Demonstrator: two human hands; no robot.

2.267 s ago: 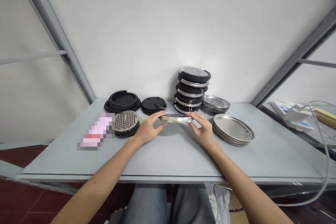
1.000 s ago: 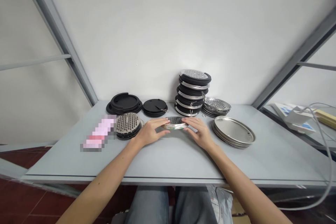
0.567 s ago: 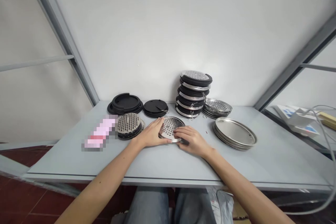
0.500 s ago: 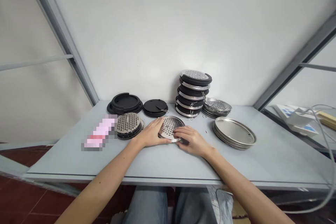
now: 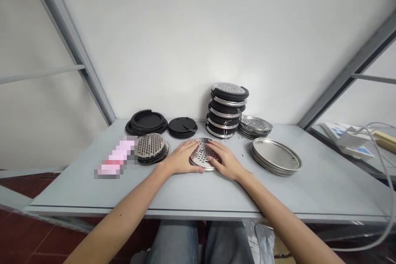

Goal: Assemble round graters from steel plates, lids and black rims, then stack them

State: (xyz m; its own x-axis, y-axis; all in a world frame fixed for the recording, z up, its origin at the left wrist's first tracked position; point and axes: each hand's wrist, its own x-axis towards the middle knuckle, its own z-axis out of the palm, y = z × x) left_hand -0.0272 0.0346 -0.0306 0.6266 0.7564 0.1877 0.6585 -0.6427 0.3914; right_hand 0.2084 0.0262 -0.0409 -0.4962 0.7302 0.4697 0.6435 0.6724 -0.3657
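Observation:
A round perforated metal disc [image 5: 202,155] lies on the grey table [image 5: 198,189], tilted slightly toward me. My left hand [image 5: 181,159] cups its left rim, fingers curled round the edge. My right hand [image 5: 223,160] lies over its right side, fingers spread across the holes and pressing on it. Both hands hold the disc against the tabletop.
Behind stand a tall stack of black-rimmed metal discs [image 5: 227,109], a low pile of perforated discs [image 5: 255,126], smooth metal plates [image 5: 274,156], black rubber rings [image 5: 147,121], black lids [image 5: 182,126] and a studded disc pile [image 5: 151,147]. A pink blurred patch [image 5: 116,157] lies left. Cables hang at right.
The disc, earlier held up edge-on between both hands, has come down onto the table and turned face up. My right hand has slid onto its top.

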